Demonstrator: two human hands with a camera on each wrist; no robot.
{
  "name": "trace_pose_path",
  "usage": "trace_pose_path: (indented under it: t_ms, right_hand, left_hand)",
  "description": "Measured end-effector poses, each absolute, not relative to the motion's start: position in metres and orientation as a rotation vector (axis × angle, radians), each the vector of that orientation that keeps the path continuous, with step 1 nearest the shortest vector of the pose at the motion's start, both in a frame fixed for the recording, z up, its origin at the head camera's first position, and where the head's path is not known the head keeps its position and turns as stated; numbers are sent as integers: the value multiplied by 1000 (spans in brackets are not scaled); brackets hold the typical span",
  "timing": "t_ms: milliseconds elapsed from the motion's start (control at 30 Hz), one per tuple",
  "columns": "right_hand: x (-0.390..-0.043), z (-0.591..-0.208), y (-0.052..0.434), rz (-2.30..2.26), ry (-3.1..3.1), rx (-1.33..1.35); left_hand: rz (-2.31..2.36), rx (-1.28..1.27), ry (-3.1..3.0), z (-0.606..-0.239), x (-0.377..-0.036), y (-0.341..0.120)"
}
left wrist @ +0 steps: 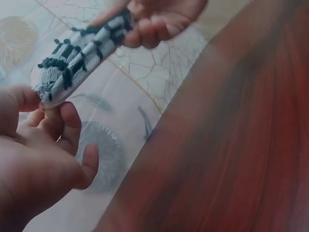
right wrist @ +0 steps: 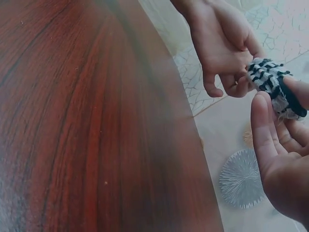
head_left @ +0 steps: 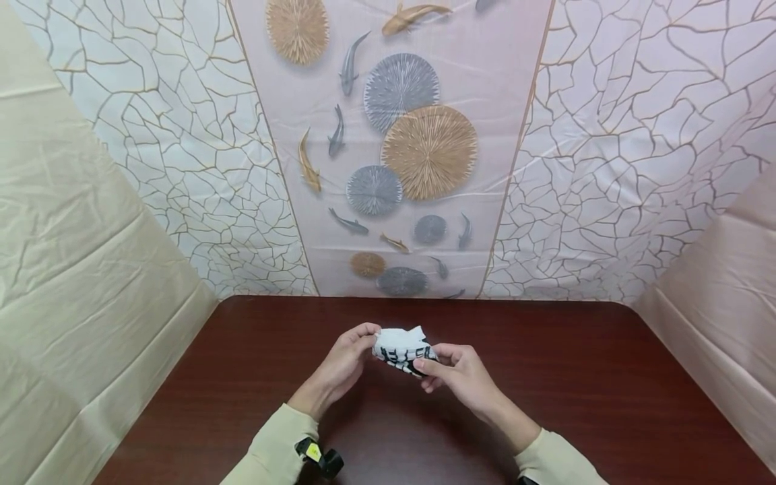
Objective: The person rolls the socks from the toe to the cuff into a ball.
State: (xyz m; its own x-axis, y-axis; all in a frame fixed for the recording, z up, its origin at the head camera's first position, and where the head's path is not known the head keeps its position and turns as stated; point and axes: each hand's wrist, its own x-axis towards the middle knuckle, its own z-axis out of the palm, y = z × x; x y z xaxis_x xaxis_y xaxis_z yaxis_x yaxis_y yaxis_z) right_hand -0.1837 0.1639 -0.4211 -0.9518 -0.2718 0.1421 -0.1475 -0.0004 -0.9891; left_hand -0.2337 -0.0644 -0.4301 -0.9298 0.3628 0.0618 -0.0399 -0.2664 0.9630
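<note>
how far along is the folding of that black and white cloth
Done: the cloth is already bunched into a small compact bundle. In hand: the left hand and right hand pinch its two ends above the table. Left: it has not been set down.

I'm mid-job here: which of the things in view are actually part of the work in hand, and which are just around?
In the work:
- sock, white with black marks, held above the table
- left hand, pinching one end
- right hand, pinching the other end

Just around:
- table
- patterned backdrop
- wrist camera

Head view above table (head_left: 606, 377), wrist views close (shared sock (head_left: 403, 349))
</note>
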Motion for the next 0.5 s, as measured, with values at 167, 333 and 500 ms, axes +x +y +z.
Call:
trace_pose_path:
  t_ms: [167, 333, 500]
  right_hand:
    - [-182, -419, 166, -2078, 2154, -473]
    - [-183, -416, 168, -2067, 2142, -466]
    - [-185, -416, 170, -2041, 2153, -468]
  left_hand:
    - [2172, 537, 1762, -429, -233, -69]
    - [2051, 711, 1897, -428, -232, -74]
    - [1940, 828, 2155, -426, -233, -73]
